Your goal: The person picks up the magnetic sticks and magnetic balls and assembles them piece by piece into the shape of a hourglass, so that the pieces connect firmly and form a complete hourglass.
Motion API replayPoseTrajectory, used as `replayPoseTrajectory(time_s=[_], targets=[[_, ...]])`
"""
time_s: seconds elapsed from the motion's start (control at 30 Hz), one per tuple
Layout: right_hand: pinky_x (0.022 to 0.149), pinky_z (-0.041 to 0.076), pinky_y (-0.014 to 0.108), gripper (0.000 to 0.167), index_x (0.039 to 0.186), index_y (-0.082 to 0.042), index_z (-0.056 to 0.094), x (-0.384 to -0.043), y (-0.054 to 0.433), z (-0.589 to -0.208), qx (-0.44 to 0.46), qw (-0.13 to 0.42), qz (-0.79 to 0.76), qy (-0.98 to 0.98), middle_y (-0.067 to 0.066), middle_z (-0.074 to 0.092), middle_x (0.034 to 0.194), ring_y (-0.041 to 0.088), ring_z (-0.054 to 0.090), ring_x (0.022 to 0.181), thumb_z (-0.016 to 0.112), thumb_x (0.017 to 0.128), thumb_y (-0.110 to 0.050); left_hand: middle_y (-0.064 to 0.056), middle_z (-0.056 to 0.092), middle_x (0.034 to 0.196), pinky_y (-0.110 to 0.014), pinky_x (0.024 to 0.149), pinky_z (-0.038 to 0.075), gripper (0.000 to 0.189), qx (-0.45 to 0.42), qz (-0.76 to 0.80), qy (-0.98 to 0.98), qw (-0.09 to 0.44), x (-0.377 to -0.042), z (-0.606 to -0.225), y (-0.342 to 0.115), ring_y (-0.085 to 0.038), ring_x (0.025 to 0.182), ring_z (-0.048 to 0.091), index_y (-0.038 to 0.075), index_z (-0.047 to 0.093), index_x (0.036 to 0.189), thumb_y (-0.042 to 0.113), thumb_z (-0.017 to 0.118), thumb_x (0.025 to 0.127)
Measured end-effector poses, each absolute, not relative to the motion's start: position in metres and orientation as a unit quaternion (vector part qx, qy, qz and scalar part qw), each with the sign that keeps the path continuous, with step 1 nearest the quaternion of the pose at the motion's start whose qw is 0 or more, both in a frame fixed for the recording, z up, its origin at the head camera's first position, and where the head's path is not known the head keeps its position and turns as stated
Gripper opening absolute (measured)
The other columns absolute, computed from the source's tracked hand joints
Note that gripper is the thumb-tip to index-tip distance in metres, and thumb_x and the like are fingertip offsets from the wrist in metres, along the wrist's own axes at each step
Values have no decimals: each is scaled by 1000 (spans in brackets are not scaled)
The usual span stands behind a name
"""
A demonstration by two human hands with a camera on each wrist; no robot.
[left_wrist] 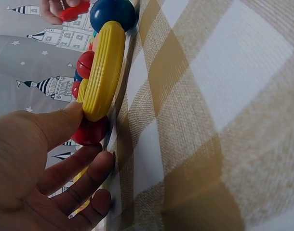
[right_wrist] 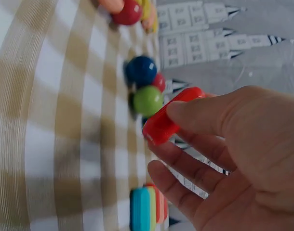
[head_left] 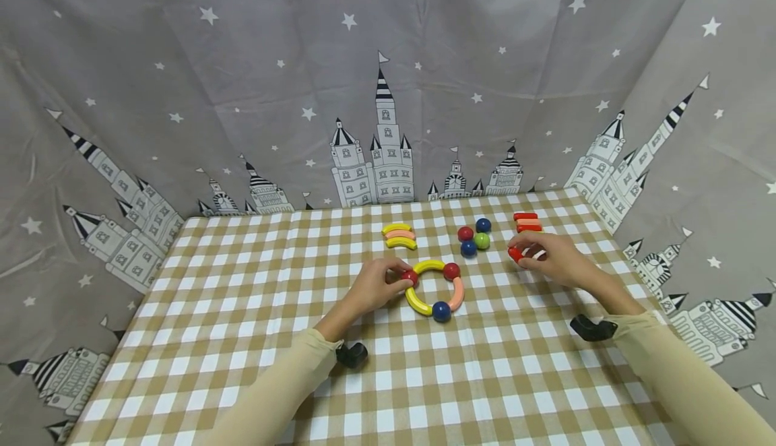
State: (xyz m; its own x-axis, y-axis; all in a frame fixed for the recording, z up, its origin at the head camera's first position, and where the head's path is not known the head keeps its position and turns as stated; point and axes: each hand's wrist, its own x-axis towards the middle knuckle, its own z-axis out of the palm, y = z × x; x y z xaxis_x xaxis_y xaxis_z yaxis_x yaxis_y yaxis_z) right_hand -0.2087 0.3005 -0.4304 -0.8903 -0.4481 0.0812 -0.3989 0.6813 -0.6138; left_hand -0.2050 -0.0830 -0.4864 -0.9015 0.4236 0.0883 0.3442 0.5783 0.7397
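Note:
On the table a ring is laid out of two yellow curved bars (left_wrist: 104,72), a pink curved bar (head_left: 457,294), a blue ball (head_left: 442,311) and two red balls, one at its upper right (head_left: 451,271). My left hand (head_left: 377,283) pinches the ring's left red ball (left_wrist: 91,132) between thumb and fingers, where the yellow bars meet it. Off to the right, my right hand (head_left: 554,257) holds a short red bar (right_wrist: 172,115) between thumb and fingers, above the cloth.
Behind the ring lie several yellow and pink curved bars (head_left: 399,235). Loose balls, including a green ball (head_left: 481,241), cluster between the hands. Straight bars (head_left: 529,221) lie side by side at the back right, a cyan bar (right_wrist: 140,209) among them. A curtain (head_left: 273,96) hangs behind the checked tablecloth (head_left: 242,298).

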Motion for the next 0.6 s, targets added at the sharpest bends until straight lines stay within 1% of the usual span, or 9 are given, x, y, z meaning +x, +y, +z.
replayPoseTrajectory(time_s=[0.13, 0.27, 0.37, 0.43, 0.6], targets=[[86, 57, 38, 26, 116, -5, 69, -207, 288, -427, -229, 32, -369, 900, 9, 70, 112, 25, 69, 98, 75, 91, 1, 0, 75, 102, -27, 74, 53, 22, 219, 402, 888, 46, -206, -487, -83, -9, 80, 63, 10, 76, 113, 18, 79, 92], [87, 57, 33, 29, 120, -2, 67, -206, 274, -426, -219, 34, -417, 882, 12, 69, 115, 28, 69, 101, 75, 92, -3, 1, 76, 104, -27, 75, 54, 24, 218, 406, 886, 46, -207, -488, -83, -9, 82, 65, 11, 77, 114, 18, 80, 91], [88, 56, 30, 32, 123, 0, 66, -206, 266, -426, -208, 38, -444, 871, 13, 69, 116, 29, 69, 102, 75, 93, -4, 0, 76, 105, -28, 78, 55, 25, 215, 411, 884, 51, -207, -488, -82, -10, 86, 67, 10, 76, 115, 17, 80, 91], [90, 55, 32, 33, 124, -1, 65, -205, 261, -427, -199, 39, -450, 869, 13, 69, 117, 28, 68, 104, 76, 93, -6, -1, 76, 105, -29, 78, 56, 24, 216, 412, 883, 52, -207, -488, -82, -11, 87, 67, 10, 76, 115, 17, 79, 92], [93, 56, 44, 34, 124, -3, 65, -207, 247, -431, -188, 32, -457, 869, 13, 68, 119, 29, 67, 107, 76, 93, -6, -3, 75, 104, -30, 79, 56, 23, 217, 414, 882, 51, -208, -487, -82, -14, 87, 68, 9, 76, 114, 16, 79, 92]])
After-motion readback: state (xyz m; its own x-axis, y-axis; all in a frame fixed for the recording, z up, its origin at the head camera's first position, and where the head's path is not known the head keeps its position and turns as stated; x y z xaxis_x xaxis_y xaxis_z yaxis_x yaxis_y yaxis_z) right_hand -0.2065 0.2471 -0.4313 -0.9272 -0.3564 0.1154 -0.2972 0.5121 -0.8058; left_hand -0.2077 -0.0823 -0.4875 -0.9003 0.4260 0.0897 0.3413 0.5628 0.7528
